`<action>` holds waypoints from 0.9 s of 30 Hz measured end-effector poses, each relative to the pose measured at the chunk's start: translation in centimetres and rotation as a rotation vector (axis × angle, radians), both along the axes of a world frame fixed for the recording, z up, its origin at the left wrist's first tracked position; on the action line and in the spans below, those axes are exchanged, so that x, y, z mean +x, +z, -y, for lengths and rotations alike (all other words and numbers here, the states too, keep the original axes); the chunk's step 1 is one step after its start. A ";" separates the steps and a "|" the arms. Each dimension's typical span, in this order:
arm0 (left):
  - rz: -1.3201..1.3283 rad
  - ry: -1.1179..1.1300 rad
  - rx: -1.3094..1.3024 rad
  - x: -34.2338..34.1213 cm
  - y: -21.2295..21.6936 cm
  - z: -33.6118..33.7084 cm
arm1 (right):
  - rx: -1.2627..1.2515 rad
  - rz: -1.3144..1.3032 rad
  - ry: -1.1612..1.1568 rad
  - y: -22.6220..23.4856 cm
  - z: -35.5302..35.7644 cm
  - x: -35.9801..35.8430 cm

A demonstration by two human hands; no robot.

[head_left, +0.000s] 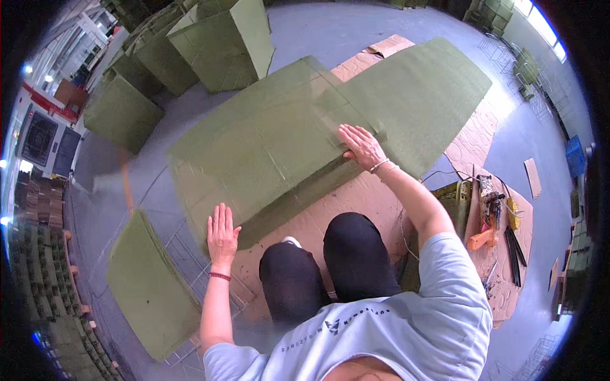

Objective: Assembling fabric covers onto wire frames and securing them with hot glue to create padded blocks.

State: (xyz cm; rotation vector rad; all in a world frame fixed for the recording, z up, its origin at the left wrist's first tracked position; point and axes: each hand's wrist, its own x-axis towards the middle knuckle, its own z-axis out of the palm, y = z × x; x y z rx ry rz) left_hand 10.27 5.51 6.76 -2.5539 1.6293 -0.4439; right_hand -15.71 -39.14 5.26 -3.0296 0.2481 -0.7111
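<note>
We are working on a long green mesh box (254, 146) that is lying across the centre of the frame over brown cardboard (305, 232). Its see-through top is spreading over thin wire lines and its near side is dropping toward our knees, so we are judging the covering here to be well advanced. To the upper right, a broad green panel (432, 95) is lying flat beside it; we are not managing to tell whether the two are joined, and we are guessing that this end is waiting to be closed. Several upright green boxes (219, 54) are standing at the upper left, looking further along.

Our left hand (222, 235) is lying palm down at the box's lower-left corner, fingers straight and pointing up the frame, thumb spreading right. Our right hand (363, 149) is reaching to the near edge just right of centre, flattening, its fingers pointing up and left. We are pinching nothing visible with either.
</note>
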 end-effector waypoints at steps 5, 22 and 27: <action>-0.073 0.046 -0.030 1.2 0.8 -3.4 | 0.077 -0.107 -0.009 2.3 2.1 -1.9; -0.130 0.094 -0.168 -2.4 2.2 3.7 | 0.128 -0.025 0.002 2.5 -11.0 8.4; -0.165 0.060 -0.216 -2.8 0.0 5.7 | 0.092 -0.109 0.057 2.3 -14.6 10.7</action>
